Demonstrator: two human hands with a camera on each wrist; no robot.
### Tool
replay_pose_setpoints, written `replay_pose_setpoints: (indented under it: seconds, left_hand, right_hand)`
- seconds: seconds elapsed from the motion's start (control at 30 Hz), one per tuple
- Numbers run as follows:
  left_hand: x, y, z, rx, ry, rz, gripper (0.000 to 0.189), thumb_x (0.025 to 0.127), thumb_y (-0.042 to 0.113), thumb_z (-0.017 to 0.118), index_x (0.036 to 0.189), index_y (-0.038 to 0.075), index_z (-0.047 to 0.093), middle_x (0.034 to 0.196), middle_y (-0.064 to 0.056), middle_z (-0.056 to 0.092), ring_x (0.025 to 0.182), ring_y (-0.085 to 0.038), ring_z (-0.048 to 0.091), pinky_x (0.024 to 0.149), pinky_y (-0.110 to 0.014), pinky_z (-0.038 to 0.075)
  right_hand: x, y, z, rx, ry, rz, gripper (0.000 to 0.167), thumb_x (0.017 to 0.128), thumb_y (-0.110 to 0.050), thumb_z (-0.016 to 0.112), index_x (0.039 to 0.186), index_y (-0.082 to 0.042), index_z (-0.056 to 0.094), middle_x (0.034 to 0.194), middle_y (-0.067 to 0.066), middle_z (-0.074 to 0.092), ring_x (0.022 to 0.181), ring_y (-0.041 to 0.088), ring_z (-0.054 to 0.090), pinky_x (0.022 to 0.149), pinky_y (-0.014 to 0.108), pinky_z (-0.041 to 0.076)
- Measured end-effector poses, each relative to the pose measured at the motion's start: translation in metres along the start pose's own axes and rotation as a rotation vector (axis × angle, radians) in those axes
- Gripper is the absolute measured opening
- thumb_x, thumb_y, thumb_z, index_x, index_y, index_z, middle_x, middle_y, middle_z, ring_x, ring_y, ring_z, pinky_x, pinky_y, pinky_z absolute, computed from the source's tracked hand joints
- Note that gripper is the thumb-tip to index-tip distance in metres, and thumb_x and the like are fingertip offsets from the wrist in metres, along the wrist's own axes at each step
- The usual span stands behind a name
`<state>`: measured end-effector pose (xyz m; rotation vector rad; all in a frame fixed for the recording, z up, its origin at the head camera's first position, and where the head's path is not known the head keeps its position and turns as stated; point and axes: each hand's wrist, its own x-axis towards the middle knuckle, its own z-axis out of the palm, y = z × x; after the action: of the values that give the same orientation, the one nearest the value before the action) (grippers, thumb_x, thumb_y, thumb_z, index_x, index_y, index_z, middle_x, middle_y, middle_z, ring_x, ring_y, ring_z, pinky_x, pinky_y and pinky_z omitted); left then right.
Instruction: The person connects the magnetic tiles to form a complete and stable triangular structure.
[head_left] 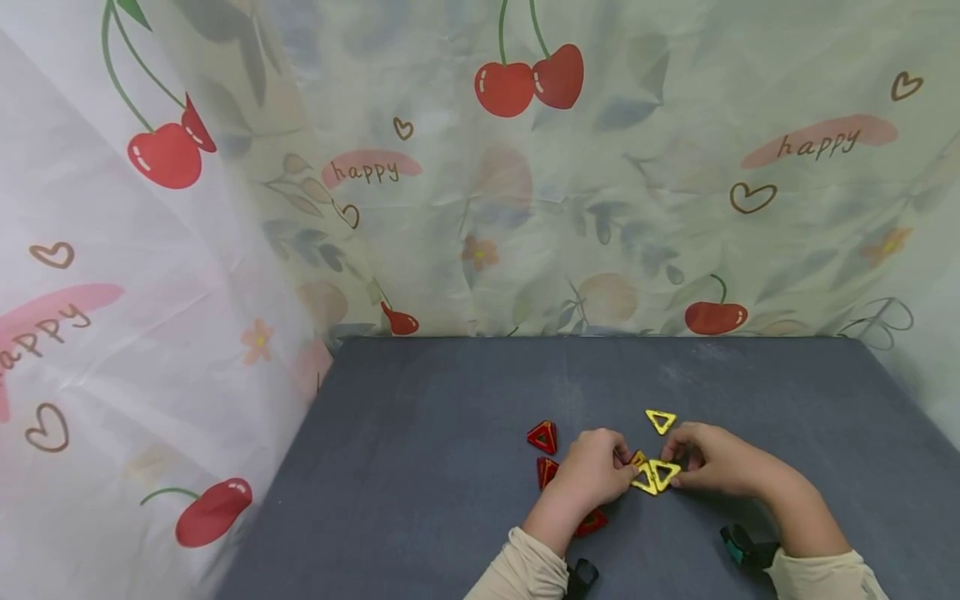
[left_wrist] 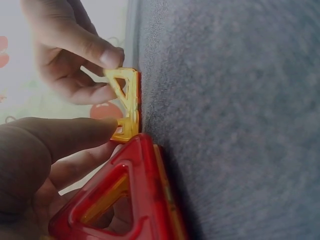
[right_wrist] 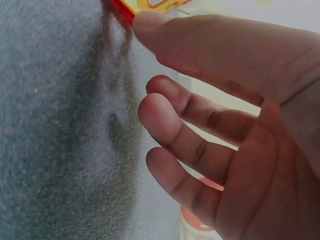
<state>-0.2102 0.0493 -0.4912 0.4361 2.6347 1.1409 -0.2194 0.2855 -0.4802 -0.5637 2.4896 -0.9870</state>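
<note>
My left hand [head_left: 592,471] pinches a yellow triangular magnetic tile [head_left: 649,479] between thumb and fingers. Joined edge to edge with it on the right is another yellow triangular tile [head_left: 664,463], gripped at its outer side by my right hand [head_left: 723,458]. Seen from the left wrist, these yellow tiles [left_wrist: 132,95] sit low against the table, with a red edge beneath. A large red triangular tile [left_wrist: 150,195] stands close to the left hand there. In the right wrist view the thumb [right_wrist: 200,42] presses a yellow tile [right_wrist: 172,6], while the other fingers are loosely bent.
One loose yellow triangle [head_left: 652,414] lies beyond the hands. Several red triangular tiles lie left of and under the left forearm, among them one [head_left: 551,435] farther back and one [head_left: 592,525] nearer. The dark grey table [head_left: 420,467] meets a cherry-printed curtain [head_left: 450,292] behind.
</note>
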Motion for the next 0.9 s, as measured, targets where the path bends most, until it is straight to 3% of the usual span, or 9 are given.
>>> replay_pose_setpoints:
  seconds: [0.27, 0.9]
  left_hand:
    - [-0.001, -0.002, 0.0, 0.002, 0.0, 0.022, 0.013, 0.094, 0.017, 0.081, 0.085, 0.015, 0.072, 0.068, 0.008, 0.059, 0.057, -0.006, 0.054, 0.053, -0.022, 0.045]
    - [-0.001, -0.002, -0.002, -0.007, -0.03, 0.038, 0.009, 0.092, 0.015, 0.081, 0.085, 0.015, 0.075, 0.067, 0.008, 0.06, 0.056, -0.006, 0.055, 0.053, -0.022, 0.045]
  right_hand:
    - [0.0, -0.006, 0.001, 0.071, -0.018, -0.053, 0.023, 0.093, -0.015, 0.082, 0.11, -0.004, 0.07, 0.103, 0.006, 0.07, 0.069, 0.013, 0.061, 0.061, 0.028, 0.052]
    - [0.005, -0.012, 0.004, 0.089, -0.004, -0.1, 0.023, 0.095, -0.015, 0.08, 0.113, -0.005, 0.07, 0.103, 0.007, 0.07, 0.075, 0.013, 0.067, 0.067, 0.029, 0.056]
